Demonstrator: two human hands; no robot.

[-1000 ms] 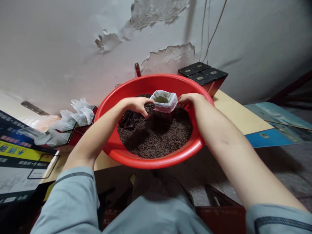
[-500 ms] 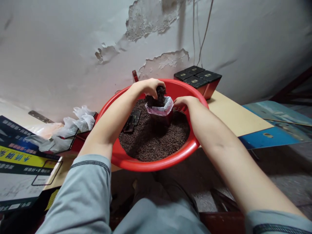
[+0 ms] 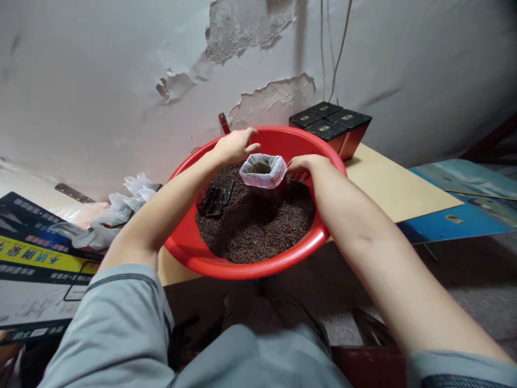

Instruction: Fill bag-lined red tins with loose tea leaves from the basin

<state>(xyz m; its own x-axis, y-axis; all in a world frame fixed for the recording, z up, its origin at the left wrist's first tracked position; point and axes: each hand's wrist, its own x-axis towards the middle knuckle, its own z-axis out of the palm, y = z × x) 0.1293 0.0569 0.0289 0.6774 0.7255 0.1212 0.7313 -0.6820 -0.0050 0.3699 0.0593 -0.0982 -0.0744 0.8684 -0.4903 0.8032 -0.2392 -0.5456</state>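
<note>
A red basin holds a mass of dark, loose tea-like leaves. Standing in it is a small dark red box lined with a whitish plastic bag, its rim folded outward and its mouth open. My left hand hovers just left of and above the box, fingers apart, nothing in them. At the box's right side, my right hand has its bent fingers against the bag-covered rim. Several small black lids lie on the leaves at the basin's left.
Several red boxes with black lids stand behind the basin at right, on a pale board. To the left are boxes with white plastic bags and a printed carton. A peeling wall rises close behind.
My left hand has let go of its clump of dark leaves over the box and moved left, its fingers spread. My right hand stays at the box's side.
</note>
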